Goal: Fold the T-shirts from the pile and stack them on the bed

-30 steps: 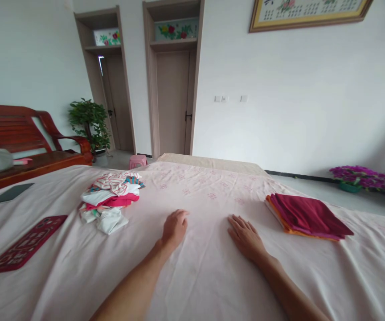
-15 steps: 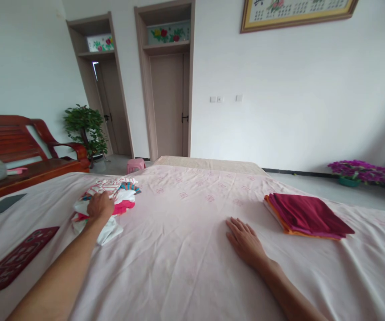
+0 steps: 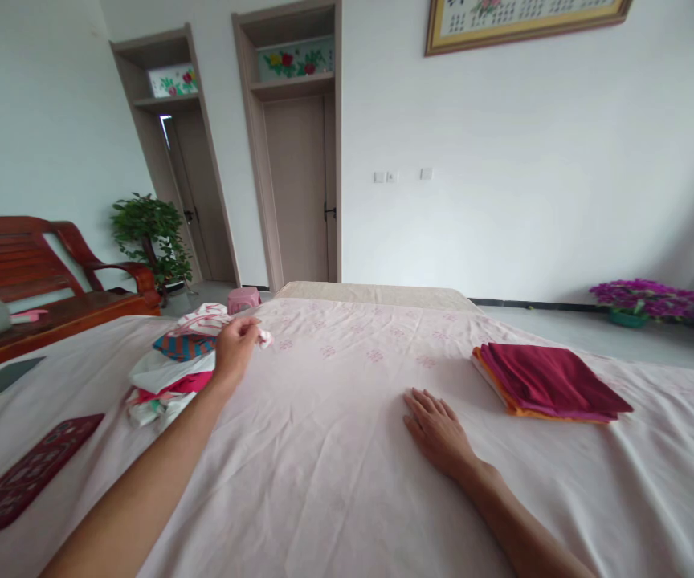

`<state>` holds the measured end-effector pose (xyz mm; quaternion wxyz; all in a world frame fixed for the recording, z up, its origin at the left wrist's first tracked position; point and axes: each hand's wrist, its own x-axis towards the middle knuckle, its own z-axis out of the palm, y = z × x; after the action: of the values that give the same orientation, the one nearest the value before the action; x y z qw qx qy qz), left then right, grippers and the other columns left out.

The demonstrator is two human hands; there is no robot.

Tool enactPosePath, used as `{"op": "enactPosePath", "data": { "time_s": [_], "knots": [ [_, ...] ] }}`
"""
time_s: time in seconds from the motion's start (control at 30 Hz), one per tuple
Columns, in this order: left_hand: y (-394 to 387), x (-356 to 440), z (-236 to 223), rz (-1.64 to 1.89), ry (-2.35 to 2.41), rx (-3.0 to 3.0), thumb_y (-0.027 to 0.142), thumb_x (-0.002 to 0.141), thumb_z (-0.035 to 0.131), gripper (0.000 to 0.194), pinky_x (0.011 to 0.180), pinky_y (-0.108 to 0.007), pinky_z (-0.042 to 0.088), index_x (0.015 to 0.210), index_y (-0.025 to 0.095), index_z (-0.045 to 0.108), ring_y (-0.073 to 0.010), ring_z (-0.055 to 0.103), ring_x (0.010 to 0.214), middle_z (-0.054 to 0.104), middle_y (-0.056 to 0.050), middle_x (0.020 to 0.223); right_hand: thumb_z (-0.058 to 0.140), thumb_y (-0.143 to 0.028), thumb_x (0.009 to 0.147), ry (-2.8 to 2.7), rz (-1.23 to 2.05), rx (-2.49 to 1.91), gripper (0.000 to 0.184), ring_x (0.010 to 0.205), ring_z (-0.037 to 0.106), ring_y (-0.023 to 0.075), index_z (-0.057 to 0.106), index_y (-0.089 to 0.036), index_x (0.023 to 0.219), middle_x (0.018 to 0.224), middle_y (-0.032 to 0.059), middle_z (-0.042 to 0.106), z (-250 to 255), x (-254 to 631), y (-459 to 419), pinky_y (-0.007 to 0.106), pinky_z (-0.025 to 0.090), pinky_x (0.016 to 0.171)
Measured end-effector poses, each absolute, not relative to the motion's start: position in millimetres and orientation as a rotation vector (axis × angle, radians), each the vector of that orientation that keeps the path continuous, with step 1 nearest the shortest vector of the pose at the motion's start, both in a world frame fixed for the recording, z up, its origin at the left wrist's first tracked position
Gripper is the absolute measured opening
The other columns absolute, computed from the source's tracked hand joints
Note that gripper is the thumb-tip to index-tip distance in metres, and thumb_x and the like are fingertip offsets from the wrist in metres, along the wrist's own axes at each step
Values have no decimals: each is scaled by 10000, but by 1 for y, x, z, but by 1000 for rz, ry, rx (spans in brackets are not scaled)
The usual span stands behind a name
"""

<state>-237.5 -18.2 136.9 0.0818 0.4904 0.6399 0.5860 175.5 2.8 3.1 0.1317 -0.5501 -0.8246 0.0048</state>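
Observation:
My left hand (image 3: 236, 350) is closed on a striped white-and-red garment (image 3: 206, 319), lifting it at the top of a crumpled clothes pile (image 3: 172, 377). A small bunched end of the cloth pokes out past my fingertips. Beneath it lie a blue-and-brown striped piece (image 3: 185, 347), white cloth and a bright pink layer. My right hand (image 3: 440, 429) rests flat on the pale pink bedsheet (image 3: 335, 449), fingers stretched out, holding nothing. To its right is a neatly folded stack of dark red, magenta and orange cloth (image 3: 555, 381).
At the left lie a dark red patterned mat (image 3: 30, 474) and a dark flat panel (image 3: 2, 379). Beyond the sheet are a wooden bench (image 3: 51, 273), a pink stool (image 3: 243, 299), a potted plant (image 3: 149, 241) and purple flowers (image 3: 648, 301).
My left hand moved from the sheet's middle to the clothes pile, grasped the striped garment and is pulling it up and rightward. My right hand stays flat. The view has shifted slightly.

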Motion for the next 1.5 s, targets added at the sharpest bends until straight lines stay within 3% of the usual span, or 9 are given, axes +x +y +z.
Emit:
{"op": "enactPosePath", "data": {
  "time_s": [0.2,0.5,0.67,0.73,0.87,1.0,1.17,1.37,1.5],
  "knots": [
    [-58,-126,121,1160,1187,1647,472,843,544,371,731,-278,507,1008,162,662,-161,640,778,692,-53,885,358,-376,953,-2325,121,-1520,501,1392,365,267,518,-188,1389,1465,96,477,4,180,3,455,233,1156],
    [-24,-216,49,964,2026,1737,259,776,544,286,918,-298,451,1030,184,651,-221,644,1027,696,-92,1122,397,-431,965,-2271,271,-1161,387,1004,599,220,659,-238,1173,1110,78,686,40,175,-25,332,438,901],
    [-29,-205,36,932,1945,1737,496,783,565,499,824,-302,481,1162,174,609,-234,663,940,697,-97,1085,600,-428,852,-2367,256,-1251,464,1000,577,233,592,-271,1289,1106,79,661,43,147,-44,311,430,828],
    [-32,-186,37,929,1914,1743,469,736,621,556,787,-297,476,1211,182,587,-224,659,880,696,-84,1047,577,-363,865,-2347,296,-1282,328,982,578,218,660,-274,1170,1039,68,664,38,139,-42,294,420,811],
    [-45,-153,47,927,1711,1620,362,703,621,377,720,-273,461,1026,169,645,-196,636,802,689,-45,877,475,-370,904,-2005,589,-1242,270,804,582,178,686,-212,847,846,49,649,32,141,-24,276,422,737],
    [-75,-142,66,800,1280,1400,336,729,584,332,614,-234,445,1023,186,616,-151,612,722,672,-14,894,537,-499,817,-1178,959,-1185,306,549,481,137,598,-200,797,606,-27,548,34,168,3,251,384,542],
    [-84,-143,82,337,1152,1567,421,748,632,277,555,-225,411,859,167,639,-133,586,592,640,7,714,704,-484,657,-881,1088,-1115,313,522,490,120,612,-203,761,603,-46,595,38,196,20,239,404,522],
    [-21,-132,69,836,1596,1971,404,818,542,287,805,-283,465,929,183,687,-192,643,864,715,-55,923,765,-504,645,-934,1281,-969,373,527,529,116,657,-196,824,633,-31,642,58,192,7,234,424,520],
    [6,-119,55,761,1591,2184,254,661,684,421,986,-306,394,1082,243,697,-241,589,1121,680,-62,1191,790,-519,634,-966,1284,-905,420,564,562,126,668,-194,869,667,-12,663,78,192,0,238,453,547]
  ]
}}
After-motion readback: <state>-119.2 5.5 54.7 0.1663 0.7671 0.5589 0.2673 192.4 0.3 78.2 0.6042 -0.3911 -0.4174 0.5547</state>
